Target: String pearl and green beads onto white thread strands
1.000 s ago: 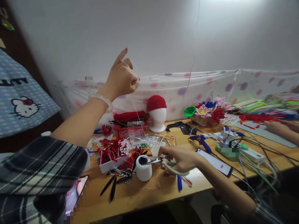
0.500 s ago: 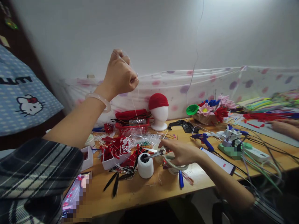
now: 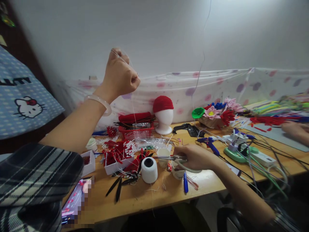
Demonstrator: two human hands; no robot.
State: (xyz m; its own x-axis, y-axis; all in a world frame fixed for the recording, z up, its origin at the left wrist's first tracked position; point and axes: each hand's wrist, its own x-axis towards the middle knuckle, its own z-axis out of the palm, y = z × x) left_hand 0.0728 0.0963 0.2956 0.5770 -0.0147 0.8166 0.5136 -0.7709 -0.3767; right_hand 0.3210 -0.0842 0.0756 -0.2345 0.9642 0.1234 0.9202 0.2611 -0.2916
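Note:
My left hand (image 3: 122, 72) is raised against the wall, closed in a fist with thin white thread (image 3: 135, 109) wrapped over it and hanging down. Over the table my right hand (image 3: 190, 156) grips scissors (image 3: 172, 158), their blades pointing left, just above and right of the white thread spool (image 3: 149, 172). The spool stands upright with a dark hole in its top. A loose thread end trails from the spool's foot over the table's front edge. Behind the blades is a small cup (image 3: 163, 154).
A white box (image 3: 118, 166) of red pieces and a phone (image 3: 77, 201) lie left. At the back stand a foam head (image 3: 164, 119) and a red basket (image 3: 135, 132). Glue gun (image 3: 210, 144), power strip (image 3: 263, 158) and cables are right; another person's hand (image 3: 295, 130) is far right.
My left hand has shifted slightly left and up with the thread. My right hand and the scissors have moved right, away from the spool's top. A loose thread end now hangs in front of the spool.

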